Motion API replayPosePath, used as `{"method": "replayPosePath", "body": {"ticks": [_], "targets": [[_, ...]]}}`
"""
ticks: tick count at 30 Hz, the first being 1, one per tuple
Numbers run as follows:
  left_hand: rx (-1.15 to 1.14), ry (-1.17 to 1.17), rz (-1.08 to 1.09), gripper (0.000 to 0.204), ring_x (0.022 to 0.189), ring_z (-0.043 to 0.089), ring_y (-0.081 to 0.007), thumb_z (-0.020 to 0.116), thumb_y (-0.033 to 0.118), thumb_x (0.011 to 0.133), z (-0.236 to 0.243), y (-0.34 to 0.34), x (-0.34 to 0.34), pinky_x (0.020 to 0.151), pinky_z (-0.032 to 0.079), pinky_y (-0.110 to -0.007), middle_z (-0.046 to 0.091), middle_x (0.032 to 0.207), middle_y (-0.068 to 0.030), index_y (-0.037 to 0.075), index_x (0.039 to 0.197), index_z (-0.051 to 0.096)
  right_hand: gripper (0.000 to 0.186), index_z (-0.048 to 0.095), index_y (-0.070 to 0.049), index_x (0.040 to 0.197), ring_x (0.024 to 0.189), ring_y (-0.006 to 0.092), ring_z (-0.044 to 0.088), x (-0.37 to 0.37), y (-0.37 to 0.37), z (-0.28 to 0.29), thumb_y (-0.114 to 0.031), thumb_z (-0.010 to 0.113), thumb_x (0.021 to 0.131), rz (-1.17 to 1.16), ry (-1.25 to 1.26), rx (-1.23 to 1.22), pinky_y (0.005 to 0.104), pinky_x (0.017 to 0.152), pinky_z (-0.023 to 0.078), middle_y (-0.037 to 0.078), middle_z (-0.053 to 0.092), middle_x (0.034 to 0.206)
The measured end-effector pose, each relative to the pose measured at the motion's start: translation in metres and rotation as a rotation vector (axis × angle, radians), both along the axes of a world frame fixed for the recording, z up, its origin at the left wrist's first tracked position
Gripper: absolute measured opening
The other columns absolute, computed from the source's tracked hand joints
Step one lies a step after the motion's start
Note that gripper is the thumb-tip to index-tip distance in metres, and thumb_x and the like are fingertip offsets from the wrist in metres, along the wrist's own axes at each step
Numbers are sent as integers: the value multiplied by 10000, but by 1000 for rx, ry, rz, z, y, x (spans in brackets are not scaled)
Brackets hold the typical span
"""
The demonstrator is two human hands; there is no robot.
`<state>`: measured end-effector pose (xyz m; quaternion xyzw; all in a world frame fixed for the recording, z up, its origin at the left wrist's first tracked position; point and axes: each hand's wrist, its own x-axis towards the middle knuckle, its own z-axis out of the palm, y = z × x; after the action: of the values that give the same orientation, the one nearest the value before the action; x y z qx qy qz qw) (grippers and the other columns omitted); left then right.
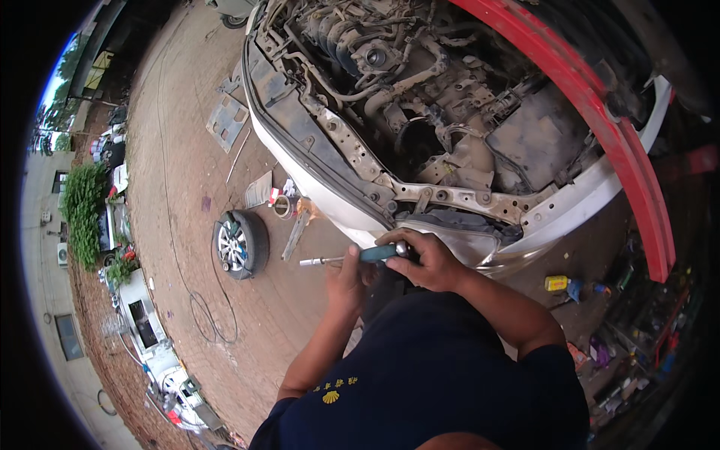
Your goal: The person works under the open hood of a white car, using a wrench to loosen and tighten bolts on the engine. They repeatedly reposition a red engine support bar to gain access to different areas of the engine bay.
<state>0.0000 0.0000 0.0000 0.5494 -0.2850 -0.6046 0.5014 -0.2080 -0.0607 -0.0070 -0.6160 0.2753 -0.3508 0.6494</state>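
A person's two bare hands meet over the front edge of a white car (300,178), holding a slim tool (379,254) with a teal grip between them. The right hand (429,262) is closed around the grip near its rounded metal end, while the left hand (346,282) is at the shaft, its thumb raised; how tightly its fingers close cannot be told. The tool lies nearly level, its silver tip pointing left above the ground, just in front of the car. Beyond the hands, the dusty engine bay (420,97) lies exposed, and a long red bar (592,97) curves over its right side. To the left, a wheel (259,244) lies on the ground with things on its spokes, near a loose cable (235,327). A yellow container (556,283) sits to the right.
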Motion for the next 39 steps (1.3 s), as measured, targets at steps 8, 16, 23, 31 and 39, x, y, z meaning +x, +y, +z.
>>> {"method": "replayPosePath", "body": {"ticks": [8,16,23,31,39], "targets": [[-458,-724,-810,268,846,697,-236,717,229,927,15,-242,103,788,525,-350,734,909,-137,-28,1004,723,260,540,-92,931,546,48,394,61,-103,1,-317,628,1028,-1004,-366,456,247,496,361,-36,457,681],[-803,-1197,-661,267,962,638,-370,711,274,918,-32,-406,175,873,496,-419,693,965,-157,30,1027,712,291,514,-165,851,513,75,376,55,-193,-37,-366,657,1005,-1388,-498,634,274,508,354,-57,434,646],[-613,-1025,-760,279,897,655,-378,665,285,961,-68,-445,138,811,515,-430,698,946,-174,13,1005,707,270,520,-114,880,525,100,418,35,-290,-102,-314,662,993,-1414,-569,663,298,517,363,-17,505,680],[-445,-1205,-795,320,824,708,-369,676,356,945,-98,-445,123,726,543,-407,728,862,-184,47,951,764,210,553,-97,961,534,115,432,13,-328,-146,-292,627,993,-1552,-861,729,315,528,367,-6,510,693],[-448,-1268,-776,319,851,706,-380,684,335,930,-108,-452,133,758,546,-425,731,883,-190,23,946,747,252,551,-98,899,521,98,438,7,-391,-155,-272,722,964,-1467,-754,795,288,461,369,-13,530,694]]}}
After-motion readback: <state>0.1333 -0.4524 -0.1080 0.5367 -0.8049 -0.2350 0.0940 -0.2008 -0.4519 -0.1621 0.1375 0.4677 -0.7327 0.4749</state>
